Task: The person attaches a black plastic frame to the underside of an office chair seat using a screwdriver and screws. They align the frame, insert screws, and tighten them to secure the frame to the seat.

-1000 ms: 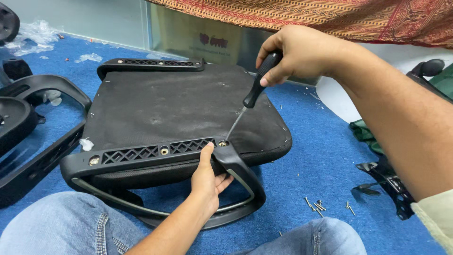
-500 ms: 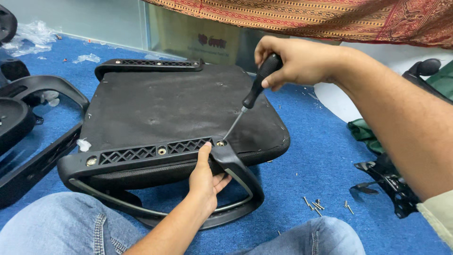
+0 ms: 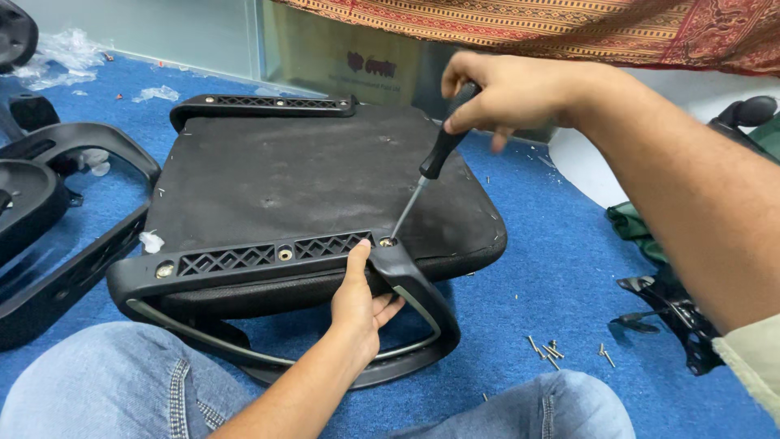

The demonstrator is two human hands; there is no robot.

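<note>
The right hand [image 3: 508, 89] grips a screwdriver [image 3: 422, 183], its tip in a screw [image 3: 387, 241] just above the left hand [image 3: 361, 305], which clasps the armrest [image 3: 422, 301].

Right hand [image 3: 508, 89]: now higher on the screwdriver [image 3: 435, 158] handle, fingers [image 3: 497, 140] loosened and partly spread. Screwdriver: slightly more upright than before, tip unmoved at the armrest [image 3: 406, 276] screw.

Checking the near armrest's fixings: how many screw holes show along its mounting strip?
3 on the near armrest strip: left end, middle, right end under the screwdriver tip. The left hand may hide more.
</note>
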